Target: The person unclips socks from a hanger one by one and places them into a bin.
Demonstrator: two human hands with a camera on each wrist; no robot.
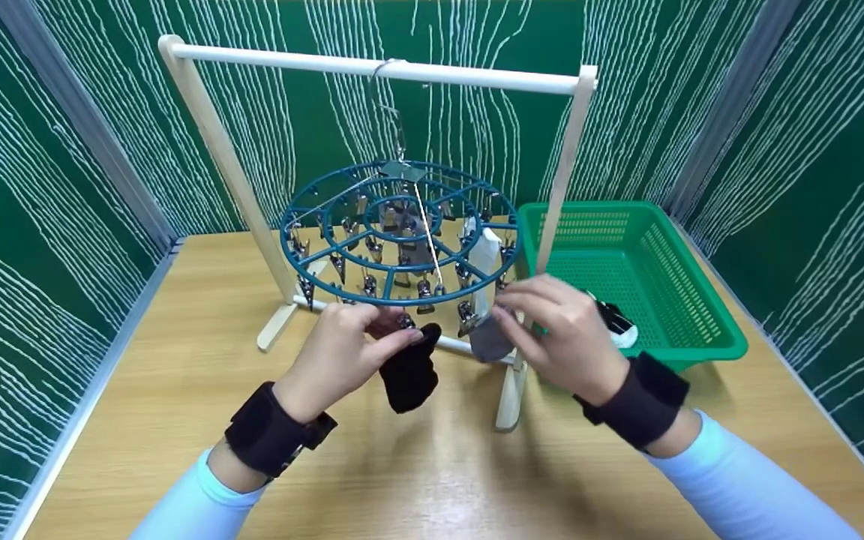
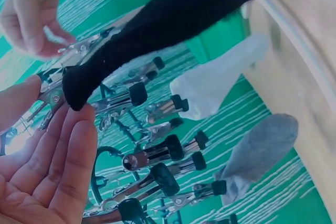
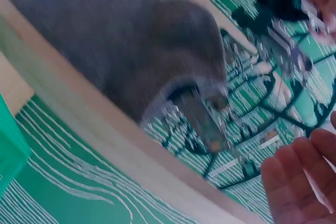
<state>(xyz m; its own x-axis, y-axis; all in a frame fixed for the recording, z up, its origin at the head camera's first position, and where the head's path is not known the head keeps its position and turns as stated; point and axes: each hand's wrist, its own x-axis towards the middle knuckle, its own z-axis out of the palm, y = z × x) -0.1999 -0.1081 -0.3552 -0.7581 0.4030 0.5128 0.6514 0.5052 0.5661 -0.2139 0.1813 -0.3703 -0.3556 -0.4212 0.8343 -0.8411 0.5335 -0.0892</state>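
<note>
My left hand (image 1: 338,349) is just under the front rim of a round blue clip hanger (image 1: 402,172). In the left wrist view its thumb and fingers pinch a metal clip (image 2: 55,95), at the end of a black sock (image 2: 157,22) that hangs down. My right hand (image 1: 563,322) is at the hanger's right side, beside a hanging grey sock (image 1: 490,343). Its fingers (image 3: 296,166) look loosely extended in the right wrist view, with nothing between them, apart from the grey sock's clip (image 3: 202,121). A white sock (image 2: 215,87) hangs from the hanger too.
The hanger hooks onto a white bar (image 1: 289,60) of a wooden stand, whose right post (image 1: 563,165) rises near my right hand. A green basket (image 1: 732,345) stands at the right with a black-and-white item (image 1: 616,319) inside. Several clips dangle from the hanger's rings.
</note>
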